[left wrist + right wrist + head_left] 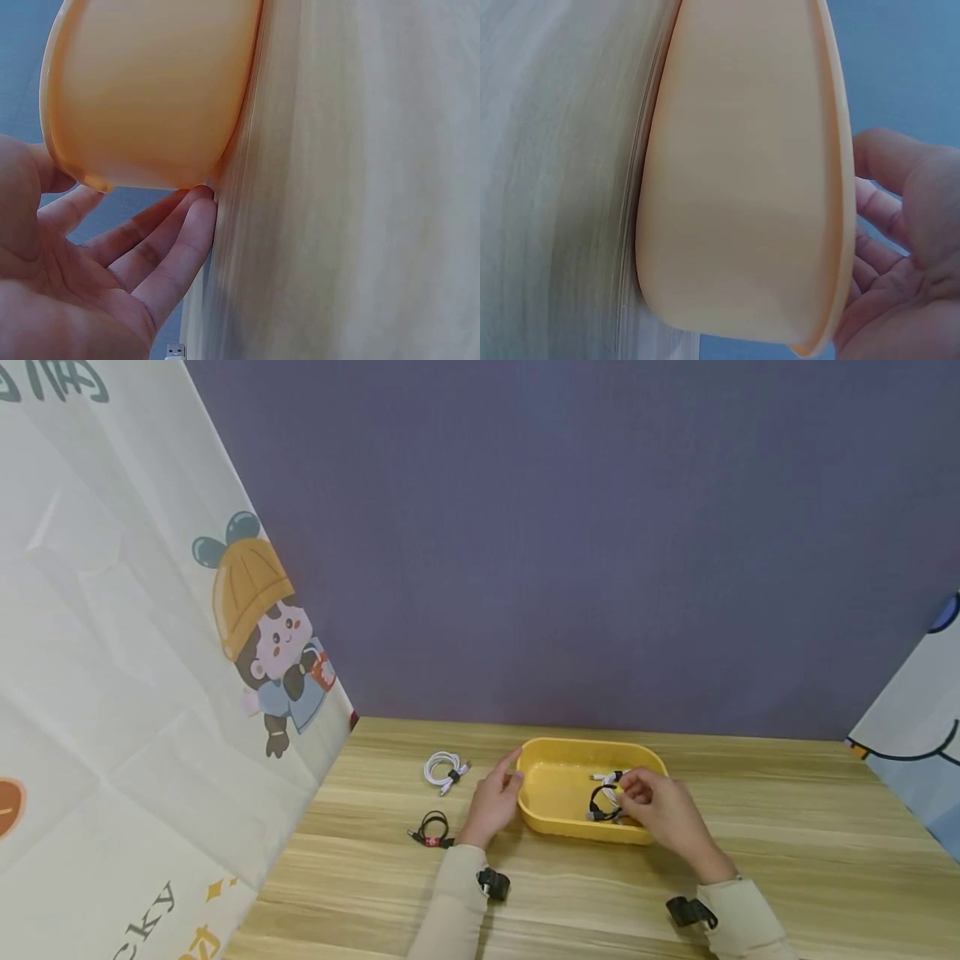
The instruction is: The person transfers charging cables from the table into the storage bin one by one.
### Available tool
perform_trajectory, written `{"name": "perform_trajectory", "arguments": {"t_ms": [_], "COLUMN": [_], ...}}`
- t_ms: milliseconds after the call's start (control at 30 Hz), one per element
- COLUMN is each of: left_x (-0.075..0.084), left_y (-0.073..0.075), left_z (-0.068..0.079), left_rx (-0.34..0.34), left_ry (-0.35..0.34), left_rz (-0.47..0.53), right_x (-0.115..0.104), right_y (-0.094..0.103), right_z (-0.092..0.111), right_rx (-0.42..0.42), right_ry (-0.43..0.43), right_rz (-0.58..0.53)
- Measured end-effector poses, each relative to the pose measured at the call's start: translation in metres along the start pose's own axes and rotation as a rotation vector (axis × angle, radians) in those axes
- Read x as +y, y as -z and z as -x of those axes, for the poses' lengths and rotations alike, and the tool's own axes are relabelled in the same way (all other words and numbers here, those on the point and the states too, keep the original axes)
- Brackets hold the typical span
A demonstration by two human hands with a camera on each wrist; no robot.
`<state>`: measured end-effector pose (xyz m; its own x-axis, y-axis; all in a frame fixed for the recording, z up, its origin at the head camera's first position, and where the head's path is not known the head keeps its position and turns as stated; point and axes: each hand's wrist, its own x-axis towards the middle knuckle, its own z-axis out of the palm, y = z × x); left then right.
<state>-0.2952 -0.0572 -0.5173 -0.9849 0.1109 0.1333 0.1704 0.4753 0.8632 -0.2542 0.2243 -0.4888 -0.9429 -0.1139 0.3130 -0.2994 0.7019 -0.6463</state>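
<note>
A yellow plastic basket (555,828) stands on the wooden table. My left hand (492,806) rests against its left end, fingers fairly straight and fingertips on the outer wall, as the left wrist view shows. My right hand (667,814) reaches over the right part of the basket. Its thumb and fingers pinch a coiled black cable (592,802) with a USB plug. Beneath that lies a white cable (600,777) inside the basket, partly covered. In the right wrist view, the basket wall (735,180) hides the fingertips.
Left of the basket lie a coiled white cable (435,757) with a black tie and, nearer, a coiled black cable (429,815) with a red band. A dark blue panel (570,543) rises behind the table (780,827). A printed white sheet (112,652) stands at the left.
</note>
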Motion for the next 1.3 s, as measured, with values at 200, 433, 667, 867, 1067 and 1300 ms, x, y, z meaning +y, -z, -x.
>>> {"name": "perform_trajectory", "arguments": {"t_ms": [200, 433, 667, 867, 1067, 1300], "left_x": [0.0002, 0.0003, -0.0011, -0.0027, -0.0037, -0.0027], "left_y": [0.0014, 0.0030, 0.0042, 0.0057, 0.0057, 0.0065], "left_z": [0.0018, 0.0035, 0.0038, 0.0053, 0.0055, 0.0056], "left_rx": [0.005, 0.000, -0.005, -0.003, -0.011, -0.011], "left_ry": [-0.009, -0.010, -0.014, -0.021, -0.025, -0.018], "left_rz": [-0.023, -0.026, -0.032, -0.035, -0.045, -0.040], "right_x": [-0.0014, -0.0006, -0.0026, -0.0046, -0.0060, -0.0080], "right_y": [-0.0021, -0.0053, -0.0069, -0.0088, -0.0099, -0.0100], "right_z": [0.0025, 0.0045, 0.0065, 0.0075, 0.0075, 0.0059], "right_rx": [-0.018, -0.014, -0.018, -0.018, -0.031, -0.035], "right_ry": [0.002, 0.027, 0.052, 0.072, 0.088, 0.152], "right_rz": [0.004, 0.027, 0.063, 0.083, 0.090, 0.124]}}
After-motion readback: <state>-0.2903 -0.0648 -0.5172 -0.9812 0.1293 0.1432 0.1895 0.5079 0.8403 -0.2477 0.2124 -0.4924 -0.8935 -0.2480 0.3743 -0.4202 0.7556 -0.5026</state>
